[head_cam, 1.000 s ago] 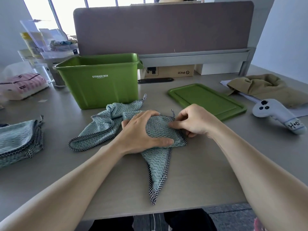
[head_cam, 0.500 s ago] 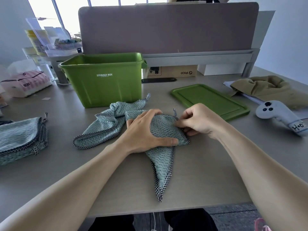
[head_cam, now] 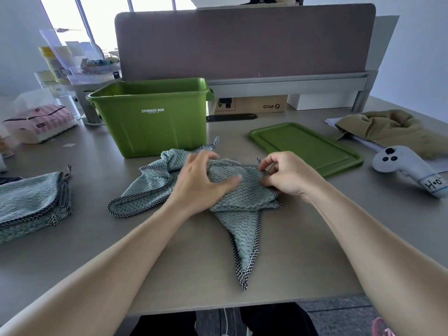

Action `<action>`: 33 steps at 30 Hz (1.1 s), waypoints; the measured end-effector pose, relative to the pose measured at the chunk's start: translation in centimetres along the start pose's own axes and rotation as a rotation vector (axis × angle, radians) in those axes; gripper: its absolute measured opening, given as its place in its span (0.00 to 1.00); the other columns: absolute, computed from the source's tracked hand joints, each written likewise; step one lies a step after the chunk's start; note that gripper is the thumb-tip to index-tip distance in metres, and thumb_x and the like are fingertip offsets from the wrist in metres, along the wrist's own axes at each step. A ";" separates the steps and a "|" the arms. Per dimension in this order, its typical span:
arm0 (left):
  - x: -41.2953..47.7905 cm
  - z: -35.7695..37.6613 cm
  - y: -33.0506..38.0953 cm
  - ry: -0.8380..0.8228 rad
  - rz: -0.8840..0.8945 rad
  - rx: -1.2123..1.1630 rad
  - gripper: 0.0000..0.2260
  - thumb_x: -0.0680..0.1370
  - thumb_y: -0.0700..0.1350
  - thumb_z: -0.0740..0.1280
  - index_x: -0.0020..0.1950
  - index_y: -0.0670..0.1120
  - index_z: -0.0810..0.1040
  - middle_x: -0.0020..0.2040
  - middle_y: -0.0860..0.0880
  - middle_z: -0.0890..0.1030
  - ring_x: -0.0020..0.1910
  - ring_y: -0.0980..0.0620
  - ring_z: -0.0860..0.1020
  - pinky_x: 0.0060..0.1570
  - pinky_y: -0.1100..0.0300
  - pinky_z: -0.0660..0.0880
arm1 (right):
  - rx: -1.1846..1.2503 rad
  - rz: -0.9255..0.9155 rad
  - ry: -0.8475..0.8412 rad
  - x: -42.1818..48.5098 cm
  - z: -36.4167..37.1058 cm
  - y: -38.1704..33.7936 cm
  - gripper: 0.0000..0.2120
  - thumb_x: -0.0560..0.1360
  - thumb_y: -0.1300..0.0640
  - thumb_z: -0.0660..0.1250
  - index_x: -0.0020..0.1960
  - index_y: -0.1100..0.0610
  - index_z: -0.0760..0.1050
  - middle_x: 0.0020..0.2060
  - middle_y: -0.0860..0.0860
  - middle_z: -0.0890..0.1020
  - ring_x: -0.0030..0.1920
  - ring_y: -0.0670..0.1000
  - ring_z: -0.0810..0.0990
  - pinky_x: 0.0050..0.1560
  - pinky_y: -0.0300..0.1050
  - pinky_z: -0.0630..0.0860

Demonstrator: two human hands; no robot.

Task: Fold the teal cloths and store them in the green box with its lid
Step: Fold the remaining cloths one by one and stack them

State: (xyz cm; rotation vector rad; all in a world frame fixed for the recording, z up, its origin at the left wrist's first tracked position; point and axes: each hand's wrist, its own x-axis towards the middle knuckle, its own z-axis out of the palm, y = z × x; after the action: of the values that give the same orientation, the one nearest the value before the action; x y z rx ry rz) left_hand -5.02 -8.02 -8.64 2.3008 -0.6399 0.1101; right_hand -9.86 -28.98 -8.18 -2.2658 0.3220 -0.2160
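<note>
Head view. At the centre of the desk lies a half-folded cloth, teal with a checked hem. One pointed corner trails toward the near edge and another part spreads left. The left hand rests on the cloth's middle, fingers curled over its far fold and thumb across the top layer. The right hand pinches the hem at the cloth's right corner. The box stands open just behind the cloth. The lid lies flat to the box's right, apart from it. Folded cloths rest at the left edge. A controller and khaki fabric lie near the right edge.
</note>
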 end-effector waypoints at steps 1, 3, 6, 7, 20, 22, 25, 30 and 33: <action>0.2 -0.4 -0.2 0.034 -0.065 -0.023 0.29 0.68 0.67 0.72 0.63 0.56 0.70 0.58 0.55 0.74 0.58 0.53 0.74 0.56 0.55 0.71 | -0.043 -0.003 0.009 0.0 0.0 0.0 0.11 0.68 0.62 0.76 0.44 0.49 0.78 0.40 0.47 0.78 0.40 0.48 0.77 0.36 0.39 0.70; 0.6 -1.1 -0.5 0.008 -0.171 -0.061 0.24 0.70 0.64 0.73 0.60 0.57 0.71 0.51 0.54 0.78 0.53 0.53 0.77 0.49 0.56 0.70 | -0.099 -0.012 0.020 -0.1 0.1 0.0 0.11 0.67 0.61 0.76 0.45 0.49 0.79 0.39 0.45 0.78 0.41 0.47 0.77 0.37 0.40 0.69; 0.8 -1.4 -0.7 -0.060 -0.172 -0.187 0.19 0.70 0.58 0.75 0.56 0.59 0.72 0.46 0.51 0.83 0.49 0.52 0.81 0.48 0.53 0.74 | -0.139 -0.033 0.020 -0.3 0.0 -0.3 0.09 0.67 0.61 0.75 0.44 0.50 0.80 0.38 0.45 0.78 0.39 0.47 0.77 0.35 0.41 0.69; 0.8 -1.4 -0.6 -0.087 -0.152 -0.259 0.18 0.70 0.56 0.76 0.56 0.60 0.73 0.46 0.50 0.84 0.48 0.51 0.82 0.51 0.51 0.76 | -0.142 -0.036 0.017 -0.4 0.0 -0.4 0.09 0.68 0.61 0.75 0.45 0.50 0.80 0.38 0.45 0.78 0.39 0.46 0.76 0.36 0.40 0.70; 0.3 -1.3 0.7 -0.219 0.117 -0.306 0.16 0.74 0.41 0.75 0.59 0.55 0.81 0.58 0.62 0.81 0.60 0.67 0.77 0.70 0.56 0.70 | -0.054 -0.031 -0.053 -1.1 -0.5 -1.0 0.14 0.70 0.57 0.75 0.53 0.51 0.77 0.42 0.49 0.80 0.35 0.49 0.82 0.37 0.43 0.79; 0.1 -2.0 0.9 -0.187 0.144 -0.385 0.18 0.74 0.39 0.75 0.60 0.56 0.80 0.58 0.60 0.82 0.60 0.62 0.79 0.67 0.53 0.73 | 0.024 -0.013 -0.025 -1.2 -0.6 -1.0 0.27 0.68 0.49 0.77 0.63 0.49 0.70 0.45 0.49 0.79 0.39 0.50 0.82 0.41 0.49 0.81; -0.4 -3.5 1.2 -0.163 0.164 -0.572 0.21 0.73 0.33 0.74 0.60 0.53 0.80 0.59 0.53 0.82 0.56 0.53 0.82 0.58 0.51 0.79 | 0.223 -0.027 -0.009 -1.6 -1.1 -2.0 0.45 0.65 0.38 0.77 0.74 0.45 0.57 0.51 0.51 0.81 0.50 0.52 0.82 0.48 0.47 0.77; -1.4 -6.2 0.4 -0.138 0.210 -0.760 0.25 0.70 0.27 0.73 0.61 0.49 0.79 0.60 0.48 0.81 0.58 0.50 0.81 0.54 0.56 0.80 | 0.684 -0.091 -0.266 -2.7 -0.2 -5.1 0.44 0.66 0.49 0.76 0.75 0.45 0.56 0.59 0.50 0.82 0.60 0.51 0.81 0.64 0.58 0.74; -2.1 -8.2 -0.7 -0.116 0.191 -0.779 0.27 0.68 0.28 0.74 0.61 0.50 0.80 0.60 0.49 0.81 0.58 0.48 0.81 0.51 0.56 0.80 | 0.794 -0.172 -0.318 -3.1 1.7 -7.0 0.37 0.71 0.61 0.74 0.73 0.47 0.61 0.62 0.55 0.81 0.60 0.56 0.82 0.58 0.58 0.79</action>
State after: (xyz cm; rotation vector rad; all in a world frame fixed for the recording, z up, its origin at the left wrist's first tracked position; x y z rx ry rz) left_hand -5.68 -1.15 -3.63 1.5019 -0.7904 -0.1615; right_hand -11.27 -22.40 -4.11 -1.5015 -0.1210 -0.0493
